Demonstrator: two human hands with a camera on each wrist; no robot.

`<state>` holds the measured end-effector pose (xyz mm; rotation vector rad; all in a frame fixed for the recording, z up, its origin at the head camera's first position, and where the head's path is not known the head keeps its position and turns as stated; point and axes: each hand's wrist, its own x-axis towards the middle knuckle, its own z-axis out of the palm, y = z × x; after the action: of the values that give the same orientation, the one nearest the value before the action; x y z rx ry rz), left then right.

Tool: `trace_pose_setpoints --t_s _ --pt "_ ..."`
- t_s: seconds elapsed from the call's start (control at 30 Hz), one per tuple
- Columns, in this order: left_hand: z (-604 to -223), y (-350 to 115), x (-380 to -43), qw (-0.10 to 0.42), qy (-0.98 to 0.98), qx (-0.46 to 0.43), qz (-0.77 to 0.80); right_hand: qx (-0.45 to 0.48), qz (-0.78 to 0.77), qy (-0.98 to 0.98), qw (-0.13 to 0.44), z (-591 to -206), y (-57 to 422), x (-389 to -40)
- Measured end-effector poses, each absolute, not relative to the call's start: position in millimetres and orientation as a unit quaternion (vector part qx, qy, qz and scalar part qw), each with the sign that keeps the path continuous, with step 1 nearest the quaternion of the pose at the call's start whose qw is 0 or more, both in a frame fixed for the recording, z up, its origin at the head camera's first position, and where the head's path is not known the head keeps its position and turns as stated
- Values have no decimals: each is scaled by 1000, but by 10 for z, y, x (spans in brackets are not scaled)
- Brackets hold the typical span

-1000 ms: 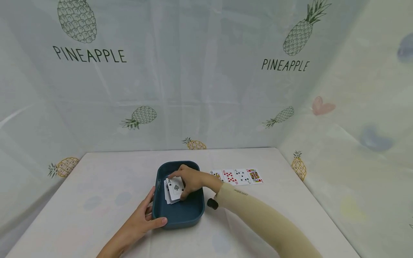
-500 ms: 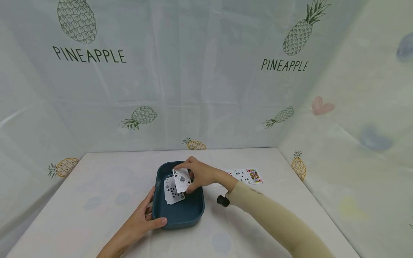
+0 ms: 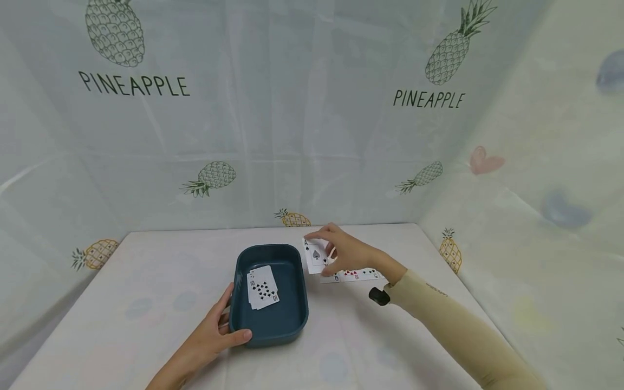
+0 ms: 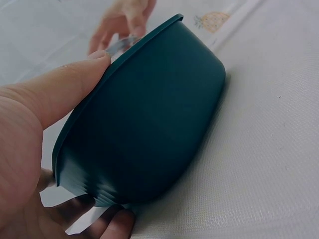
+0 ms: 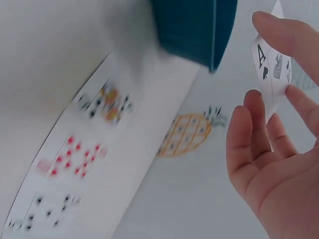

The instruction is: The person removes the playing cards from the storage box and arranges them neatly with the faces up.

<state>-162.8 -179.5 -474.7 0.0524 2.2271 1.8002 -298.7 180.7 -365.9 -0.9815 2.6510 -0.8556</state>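
Observation:
My right hand (image 3: 350,253) pinches an ace of spades (image 3: 314,258) by its edges, just beyond the right rim of a dark blue plastic tray (image 3: 287,322). In the right wrist view the ace (image 5: 271,69) is between the thumb and fingers, clear of the table. A small stack of playing cards (image 3: 264,287) lies inside the tray, with a black ten on top. My left hand (image 3: 214,329) grips the tray's left side. The left wrist view shows the thumb on the rim and fingers at the lower wall of the tray (image 4: 139,114).
Right of the tray, a row of face-up cards (image 3: 350,275) lies on the white-covered table (image 3: 170,271), partly hidden by my right hand. The right wrist view shows a face card (image 5: 110,102), a red ten (image 5: 75,155) and a black five (image 5: 49,211). A pineapple-printed sheet hangs behind.
My right hand has lifted the ace of spades off the stack and carried it right, out of the tray, uncovering the black ten. The left hand and tray stay put.

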Motion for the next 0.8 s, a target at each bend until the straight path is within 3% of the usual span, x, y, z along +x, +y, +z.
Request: trace_pose_setpoints --t_s 0.8 --pt "-4776 -1793 -1644 139 781 16 608 -211 -272 934 95 -3995 3848 -3103"
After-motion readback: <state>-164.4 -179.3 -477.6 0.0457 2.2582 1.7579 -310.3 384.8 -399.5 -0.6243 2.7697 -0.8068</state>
